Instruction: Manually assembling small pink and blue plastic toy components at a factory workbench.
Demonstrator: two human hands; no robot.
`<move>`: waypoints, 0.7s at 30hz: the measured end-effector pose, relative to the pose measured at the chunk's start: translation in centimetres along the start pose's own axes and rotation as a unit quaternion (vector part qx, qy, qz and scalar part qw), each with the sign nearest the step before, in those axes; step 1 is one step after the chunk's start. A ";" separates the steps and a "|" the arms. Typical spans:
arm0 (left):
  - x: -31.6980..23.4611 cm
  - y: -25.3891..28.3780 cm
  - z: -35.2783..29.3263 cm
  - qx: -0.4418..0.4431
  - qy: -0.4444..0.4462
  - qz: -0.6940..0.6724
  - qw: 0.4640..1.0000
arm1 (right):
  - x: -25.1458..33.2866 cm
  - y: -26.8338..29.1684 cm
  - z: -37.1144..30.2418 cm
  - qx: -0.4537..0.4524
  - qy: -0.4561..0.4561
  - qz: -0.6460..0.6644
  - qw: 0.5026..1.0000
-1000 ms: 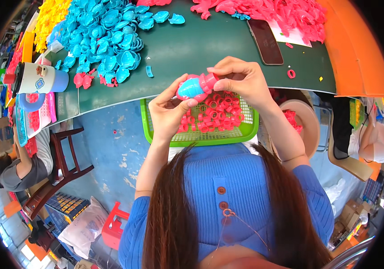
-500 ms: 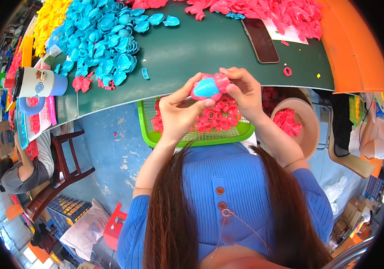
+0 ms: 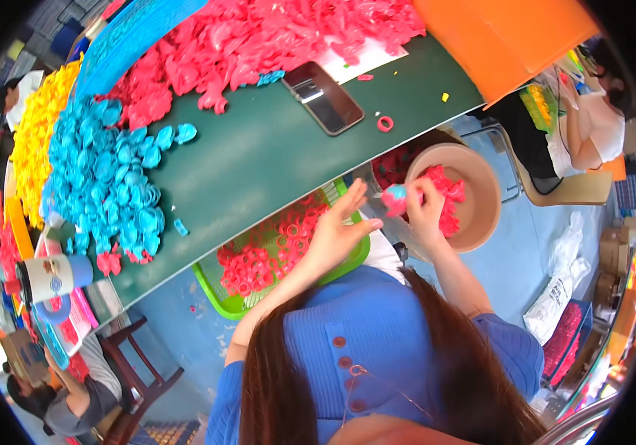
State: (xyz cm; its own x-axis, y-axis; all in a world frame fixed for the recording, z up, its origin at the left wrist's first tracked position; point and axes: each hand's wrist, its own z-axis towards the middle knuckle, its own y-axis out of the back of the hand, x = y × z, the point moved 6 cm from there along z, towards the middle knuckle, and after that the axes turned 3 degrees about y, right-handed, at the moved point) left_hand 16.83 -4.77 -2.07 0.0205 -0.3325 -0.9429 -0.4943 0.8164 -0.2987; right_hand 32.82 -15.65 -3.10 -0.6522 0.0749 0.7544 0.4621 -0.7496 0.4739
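Pink-and-blue piece (image 3: 394,199) is being gripped by the right hand (image 3: 425,213), likely feeling light, stiff and slick, suiting a mid-body pinch; the left hand (image 3: 338,234) is hanging open.

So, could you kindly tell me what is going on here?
A person in a blue top has a small pink-and-blue piece in the right-hand grip, beside the beige tub, which has pink pieces in it. The left-hand grip is open and looks empty, above the right side of the green basket of pink rings. Pink, blue and yellow heaps lie beyond the hands.
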 end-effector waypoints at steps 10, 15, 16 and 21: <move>-5.7 2.6 -1.1 0.047 0.037 0.028 0.998 | -22.5 -6.4 1.0 0.195 -0.288 -0.413 0.842; -19.2 1.8 -5.2 0.159 -0.194 -0.295 0.922 | -19.8 -4.9 0.6 0.272 -0.238 -0.302 0.882; -21.9 0.5 -6.0 0.166 -0.185 -0.370 0.895 | -17.9 -4.7 1.4 0.282 -0.226 -0.304 0.881; -26.1 -0.7 -9.1 0.229 -0.230 -0.262 0.909 | 4.1 -1.6 6.7 0.436 -0.211 0.175 0.857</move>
State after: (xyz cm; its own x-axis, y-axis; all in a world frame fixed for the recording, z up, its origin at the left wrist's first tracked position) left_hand 8.73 -0.98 24.14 0.5625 -0.5858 -0.5834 0.1005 0.7489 -0.6550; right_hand 33.48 -9.73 2.25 -0.1912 0.3153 0.9295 0.9786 -0.0116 0.2052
